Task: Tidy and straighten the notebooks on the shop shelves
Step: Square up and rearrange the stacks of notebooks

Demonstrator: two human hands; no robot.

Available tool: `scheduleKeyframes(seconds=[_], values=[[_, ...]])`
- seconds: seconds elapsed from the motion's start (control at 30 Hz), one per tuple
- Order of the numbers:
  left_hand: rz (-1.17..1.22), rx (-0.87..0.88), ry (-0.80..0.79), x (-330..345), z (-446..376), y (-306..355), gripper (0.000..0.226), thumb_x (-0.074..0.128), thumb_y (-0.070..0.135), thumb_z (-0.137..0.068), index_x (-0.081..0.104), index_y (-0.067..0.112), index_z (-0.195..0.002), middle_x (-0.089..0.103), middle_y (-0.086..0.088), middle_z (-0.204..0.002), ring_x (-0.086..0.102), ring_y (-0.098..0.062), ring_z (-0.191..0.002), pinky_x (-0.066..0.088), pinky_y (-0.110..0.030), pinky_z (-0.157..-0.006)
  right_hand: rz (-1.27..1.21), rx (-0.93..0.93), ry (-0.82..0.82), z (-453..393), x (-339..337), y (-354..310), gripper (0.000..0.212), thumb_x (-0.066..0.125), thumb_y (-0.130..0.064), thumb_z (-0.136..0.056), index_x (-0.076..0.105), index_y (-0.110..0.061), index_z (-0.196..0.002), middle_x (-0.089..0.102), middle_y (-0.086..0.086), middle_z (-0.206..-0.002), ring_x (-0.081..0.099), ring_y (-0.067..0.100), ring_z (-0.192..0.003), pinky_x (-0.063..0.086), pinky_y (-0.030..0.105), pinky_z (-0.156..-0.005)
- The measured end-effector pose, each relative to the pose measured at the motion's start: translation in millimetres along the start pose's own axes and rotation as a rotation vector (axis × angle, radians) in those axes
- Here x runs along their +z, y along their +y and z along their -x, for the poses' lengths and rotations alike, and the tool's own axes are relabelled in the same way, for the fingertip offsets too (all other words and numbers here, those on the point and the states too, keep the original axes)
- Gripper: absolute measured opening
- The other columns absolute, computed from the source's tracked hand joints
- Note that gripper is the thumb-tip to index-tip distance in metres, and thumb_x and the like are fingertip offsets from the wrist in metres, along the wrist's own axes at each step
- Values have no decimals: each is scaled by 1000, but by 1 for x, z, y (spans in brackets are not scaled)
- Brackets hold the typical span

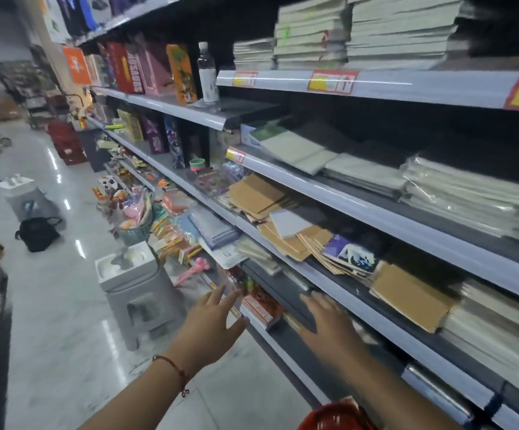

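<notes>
While both arms reach toward the low shelf [286, 333], the left hand [213, 321] hovers with fingers spread and holds nothing, just beside a red packet [259, 304] at the shelf edge. The right hand [332, 325] lies flat, fingers straight, over a dark flat item [283, 294] on that shelf; whether it presses down is unclear. The notebooks sit one shelf higher: brown kraft notebooks [270, 197] lie fanned and crooked, with a blue wave-cover notebook [352, 254] on top to their right. A grey stool [137, 287] stands on the floor to the left
</notes>
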State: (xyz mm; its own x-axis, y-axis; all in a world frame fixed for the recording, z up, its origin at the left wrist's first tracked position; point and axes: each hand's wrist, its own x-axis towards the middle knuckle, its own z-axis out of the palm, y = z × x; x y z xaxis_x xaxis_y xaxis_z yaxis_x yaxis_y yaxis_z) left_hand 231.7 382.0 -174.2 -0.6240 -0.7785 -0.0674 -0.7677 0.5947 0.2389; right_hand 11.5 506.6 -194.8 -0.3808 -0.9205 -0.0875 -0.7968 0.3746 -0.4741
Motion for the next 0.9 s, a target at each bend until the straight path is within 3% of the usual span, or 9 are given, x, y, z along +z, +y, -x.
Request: scheduleKeyframes(seconds=[0.5, 0.73, 0.9], values=[[0, 141, -25, -9, -210, -54, 67, 42, 61, -97, 20, 38, -156, 15, 3, -166, 22, -23, -150, 27, -41, -120, 7, 22, -33, -190, 9, -7, 66, 56, -38, -97, 26, -30, -156, 20, -7, -163, 18, 18, -150, 22, 39, -122], [49, 295, -128, -9, -326, -97, 63, 48, 50, -98, 21, 41, -154, 12, 2, -167, 23, -24, -150, 29, -43, -120, -104, 219, 20, -264, 26, -26, 67, 59, -37, -95, 29, -32, -154, 21, -9, -162, 21, 18, -148, 25, 34, -119], [47, 446, -199, -12, -408, -105, 60, 46, 53, -98, 26, 40, -153, 22, 0, -164, 30, -31, -146, 35, -43, -115, -356, 449, 134, -305, 35, -48, 60, 65, -30, -93, 43, -22, -148, 46, -5, -146, 41, 13, -137, 35, 25, -108]])
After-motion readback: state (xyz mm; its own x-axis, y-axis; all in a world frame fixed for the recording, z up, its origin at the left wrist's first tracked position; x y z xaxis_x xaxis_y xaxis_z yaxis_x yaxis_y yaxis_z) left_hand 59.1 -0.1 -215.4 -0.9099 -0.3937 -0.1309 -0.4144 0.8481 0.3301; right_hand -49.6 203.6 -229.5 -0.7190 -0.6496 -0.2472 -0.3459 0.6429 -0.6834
